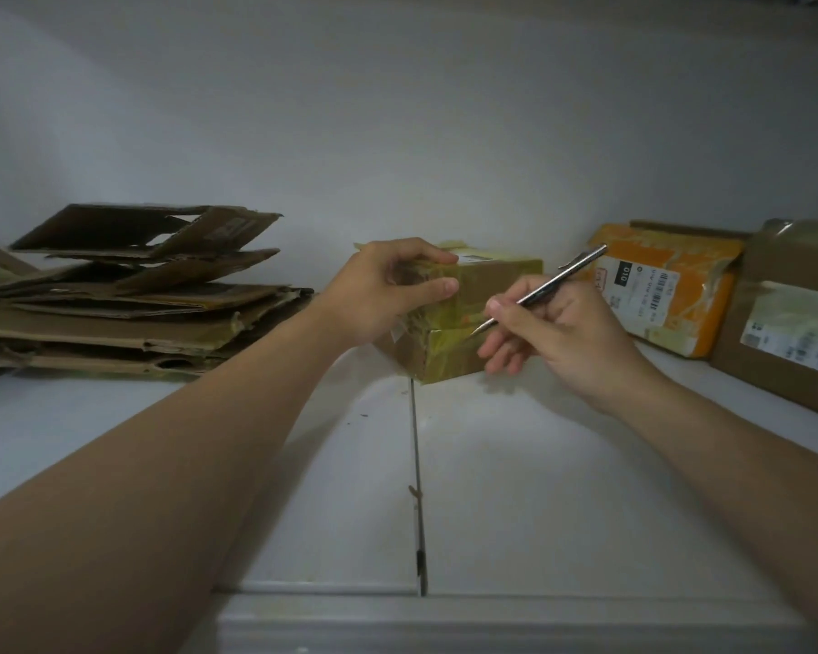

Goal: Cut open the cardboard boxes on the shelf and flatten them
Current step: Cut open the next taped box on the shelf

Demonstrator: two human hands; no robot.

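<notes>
A small cardboard box [487,287] wrapped in yellowish tape stands on the white shelf [515,464], at its middle. My left hand [379,290] grips the box's left end, fingers over the top and thumb on the near face. My right hand [563,337] holds a thin metal pen-shaped cutter [546,287] like a pencil. Its tip touches the tape seam on the box's near face.
A stack of flattened cardboard [128,299] lies at the left of the shelf. An orange-taped box [662,290] with a barcode label and a brown box [794,318] stand at the right. A seam [416,488] runs down the shelf's middle.
</notes>
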